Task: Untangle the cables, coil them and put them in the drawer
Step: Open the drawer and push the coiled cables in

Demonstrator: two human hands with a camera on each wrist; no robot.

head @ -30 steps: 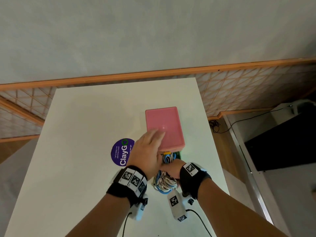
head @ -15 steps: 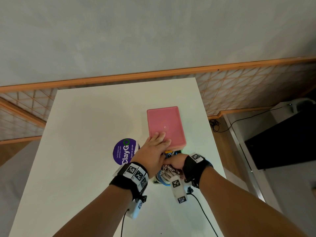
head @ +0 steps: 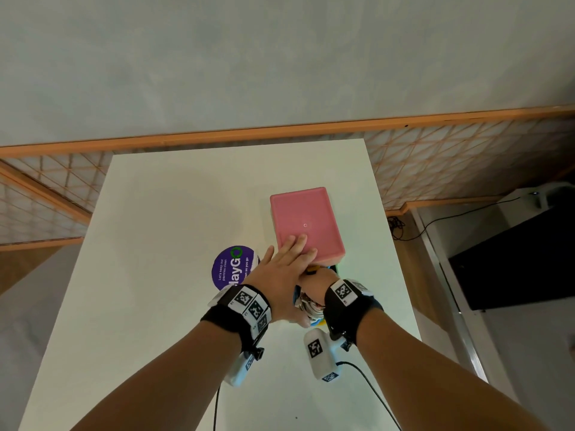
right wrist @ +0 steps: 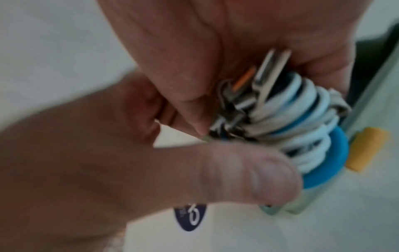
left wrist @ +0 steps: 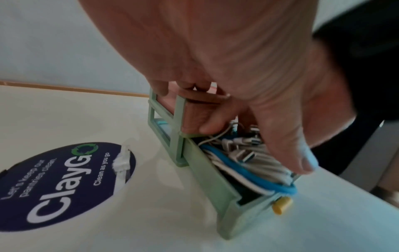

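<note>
While the left hand (head: 281, 269) lies flat, fingers straight, on the near edge of the pink lid (head: 306, 223) of a small drawer unit, the right hand (head: 317, 286) works below it at the open drawer (left wrist: 213, 175). The flat press looks meant to pin the light unit to the worktop (head: 174, 275) so it does not slide or tip as the cables go in.

The cables (left wrist: 241, 158) are the coiled bundle, white and grey turns with one blue loop (left wrist: 248, 173) round the outside, metal plugs gathered at the middle. In the left wrist view the bundle sits in the pulled-out green drawer, standing proud of its walls, the blue loop riding over the front edge above the yellow knob (left wrist: 280, 205). The right hand has its fingers curled over the top of the coil and its thumb (right wrist: 254, 173) against the side, so it grips the bundle and squeezes it narrow; that hold seems to be what keeps the turns from springing apart while they are seated.

By my reading the untangling and coiling are done and the stowing is nearly so. The bundle looks too tall for the slot under the frame (left wrist: 164, 122), so it likely needs pushing down flat, with the blue loop tucked inside, before the drawer can close. A loop left over the rim would probably jam it.

A round purple sticker (head: 231, 269) lies on the worktop just left of the unit.
</note>
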